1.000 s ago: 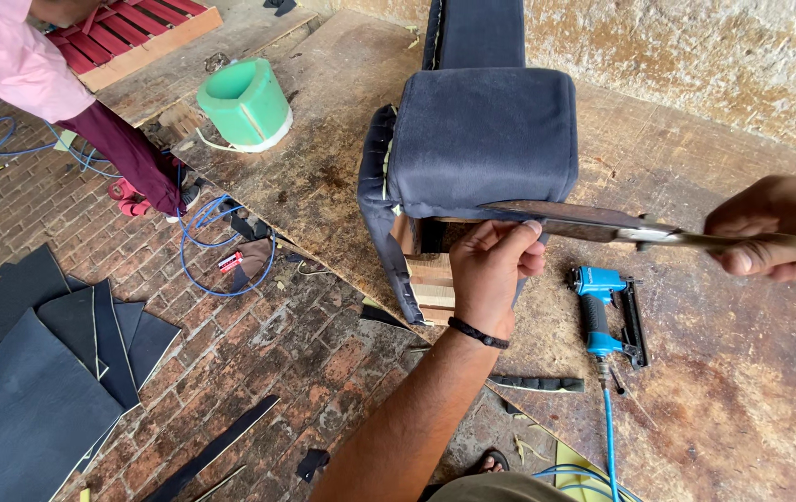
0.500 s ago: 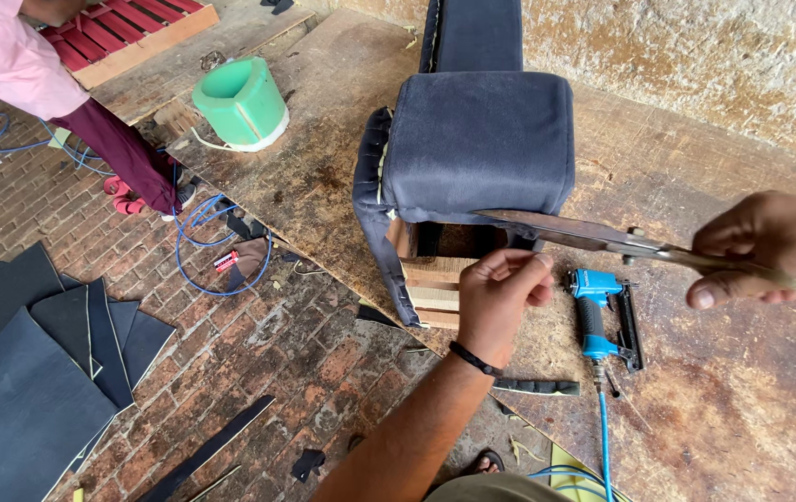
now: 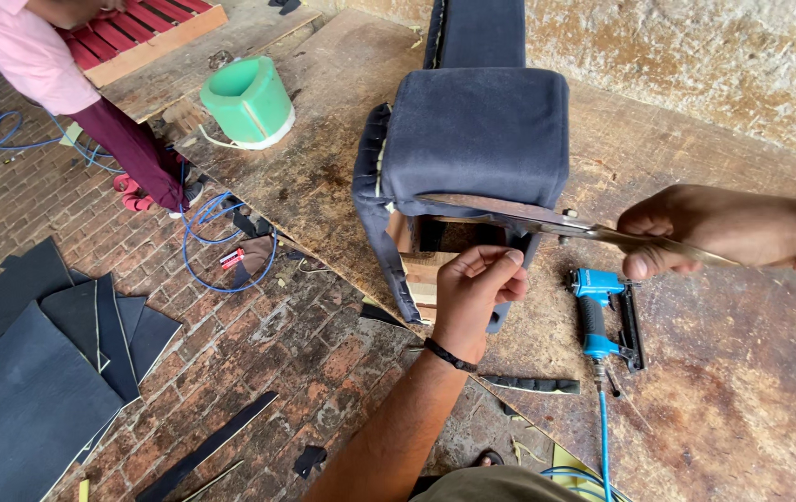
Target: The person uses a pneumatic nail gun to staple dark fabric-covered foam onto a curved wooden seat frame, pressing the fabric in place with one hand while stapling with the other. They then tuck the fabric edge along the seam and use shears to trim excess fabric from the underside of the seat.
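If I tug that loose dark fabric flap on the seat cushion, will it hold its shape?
Probably not. The dark fabric flap hangs limp off the upholstered seat cushion, so it is likely floppy. It looks thin and light. The left hand pinches its edge, suggesting it bunches easily.

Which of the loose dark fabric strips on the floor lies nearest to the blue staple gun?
The short dark strip just left of the blue staple gun, on the wooden board. The longer strip lies far off on the bricks.
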A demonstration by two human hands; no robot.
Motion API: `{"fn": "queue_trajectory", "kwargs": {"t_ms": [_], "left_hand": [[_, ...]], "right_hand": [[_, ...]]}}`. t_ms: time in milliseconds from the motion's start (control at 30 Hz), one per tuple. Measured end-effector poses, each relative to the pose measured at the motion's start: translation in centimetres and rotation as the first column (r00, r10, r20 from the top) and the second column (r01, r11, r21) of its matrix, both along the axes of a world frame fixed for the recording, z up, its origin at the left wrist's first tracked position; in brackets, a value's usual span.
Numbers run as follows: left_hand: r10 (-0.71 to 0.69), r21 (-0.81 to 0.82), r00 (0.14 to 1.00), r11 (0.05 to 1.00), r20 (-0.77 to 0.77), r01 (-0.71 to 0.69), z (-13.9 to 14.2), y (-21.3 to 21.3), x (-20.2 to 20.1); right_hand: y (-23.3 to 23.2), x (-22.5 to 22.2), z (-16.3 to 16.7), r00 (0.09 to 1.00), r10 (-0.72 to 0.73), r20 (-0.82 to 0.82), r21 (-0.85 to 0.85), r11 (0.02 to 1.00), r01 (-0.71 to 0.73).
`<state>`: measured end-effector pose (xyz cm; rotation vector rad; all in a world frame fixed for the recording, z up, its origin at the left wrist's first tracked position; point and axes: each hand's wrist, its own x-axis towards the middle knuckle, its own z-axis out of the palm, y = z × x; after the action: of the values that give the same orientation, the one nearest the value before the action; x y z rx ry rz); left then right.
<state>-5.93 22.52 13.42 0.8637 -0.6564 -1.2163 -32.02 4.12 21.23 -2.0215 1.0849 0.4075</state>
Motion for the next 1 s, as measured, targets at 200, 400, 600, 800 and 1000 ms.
{"fn": "queue_trajectory", "kwargs": {"t_ms": [200, 400, 600, 800, 1000], "left_hand": [[0.019, 0.081, 1.000, 0.997, -0.004, -0.019, 0.4, 1.1, 0.9], [0.125, 0.097, 0.980, 0.989, -0.154, -0.111, 3.1, 1.0, 3.2], [0.191, -0.029, 0.953, 0.982, 0.235, -0.189, 3.1, 0.4, 3.7], [0.284, -0.198, 0.855, 0.956, 0.434, -0.217, 1.6, 1.1, 3.4], [0.295, -0.226, 0.781, 0.953, 0.550, -0.202, 2.4, 1.5, 3.7]], "right_hand": [[-0.6, -1.7, 0.0, 0.969, -0.117, -0.216, -0.085, 0.991, 0.100], [-1.6, -2.0, -2.1, 0.964, -0.074, -0.256, -0.181, 0.983, 0.028], [0.1, 0.4, -0.6, 0.999, -0.035, -0.011, -0.009, 0.999, 0.035], [2.1, 2.1, 1.1, 0.993, -0.110, 0.041, -0.028, 0.993, 0.111], [1.5, 2.1, 2.3, 0.984, -0.173, -0.043, -0.102, 0.980, 0.168]]}}
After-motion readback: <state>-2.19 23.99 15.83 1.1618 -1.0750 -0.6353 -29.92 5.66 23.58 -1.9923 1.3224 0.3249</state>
